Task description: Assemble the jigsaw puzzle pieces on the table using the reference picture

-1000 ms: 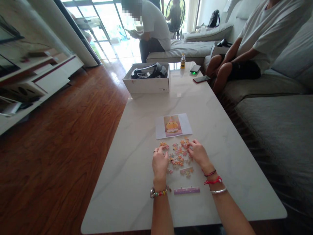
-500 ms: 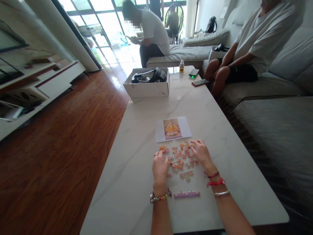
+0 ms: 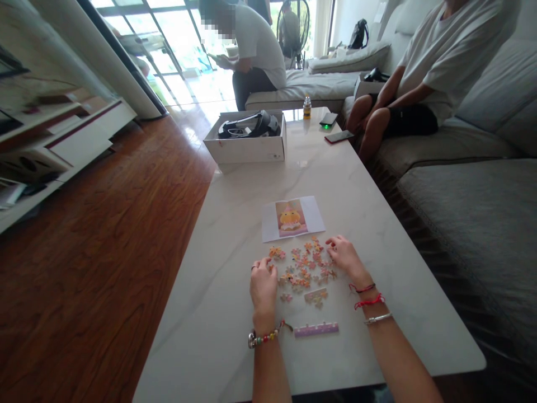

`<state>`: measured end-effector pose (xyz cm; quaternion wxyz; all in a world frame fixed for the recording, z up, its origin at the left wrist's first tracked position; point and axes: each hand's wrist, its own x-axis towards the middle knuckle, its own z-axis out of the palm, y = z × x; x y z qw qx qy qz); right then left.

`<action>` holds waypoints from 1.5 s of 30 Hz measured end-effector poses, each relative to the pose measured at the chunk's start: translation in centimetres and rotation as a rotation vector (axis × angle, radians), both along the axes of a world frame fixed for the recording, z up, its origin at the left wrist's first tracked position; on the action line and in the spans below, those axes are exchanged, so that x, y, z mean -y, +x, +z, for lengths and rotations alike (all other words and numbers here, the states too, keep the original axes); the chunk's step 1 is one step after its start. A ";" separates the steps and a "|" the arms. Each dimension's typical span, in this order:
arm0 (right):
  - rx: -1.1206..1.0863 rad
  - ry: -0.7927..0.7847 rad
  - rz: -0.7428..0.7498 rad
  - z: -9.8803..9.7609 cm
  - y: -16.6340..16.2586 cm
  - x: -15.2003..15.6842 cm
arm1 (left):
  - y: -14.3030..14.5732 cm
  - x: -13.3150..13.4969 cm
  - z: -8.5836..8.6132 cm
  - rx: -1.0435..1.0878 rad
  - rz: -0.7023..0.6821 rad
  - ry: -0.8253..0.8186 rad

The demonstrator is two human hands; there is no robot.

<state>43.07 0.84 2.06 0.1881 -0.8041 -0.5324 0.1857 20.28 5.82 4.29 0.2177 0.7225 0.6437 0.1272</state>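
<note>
Loose jigsaw pieces (image 3: pixel 308 260) in pink, orange and pale tones lie in a spread pile on the table. At the pile's left edge is my left hand (image 3: pixel 264 285), fingers loosely bent and apart, with an orange piece showing by the fingertips. My right hand (image 3: pixel 346 258) rests at the right edge, thumb and fingers bent and apart, close to some pieces. Nearer me lies a joined purple strip of pieces (image 3: pixel 316 330). Above it sits a small joined section (image 3: pixel 315 295). Behind the pile is a printed picture sheet (image 3: pixel 314 215) with a yellow figure in a pink hat.
Farther back on the white table (image 3: pixel 235 224) stand a white box (image 3: pixel 247 150) holding a headset, a small bottle (image 3: pixel 307 107) and a phone (image 3: pixel 339 136). One person (image 3: pixel 260 53) sits beyond the table, another (image 3: pixel 457 61) on the sofa (image 3: pixel 482 196) to the right.
My left hand has moved a little left, away from the middle of the pile. My right hand stays by the right edge. The whole view has shifted slightly.
</note>
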 end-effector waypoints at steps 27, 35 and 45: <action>-0.609 0.031 -0.131 1.3 -0.2 1.5 | 3.1 1.2 0.7 0.089 -0.159 0.047; -0.120 -0.022 -0.048 0.7 -0.8 0.8 | 7.4 3.0 -0.1 0.052 -0.321 0.113; -0.072 -0.005 -0.069 0.7 -1.7 0.9 | 8.4 3.1 -1.1 0.091 -0.227 0.163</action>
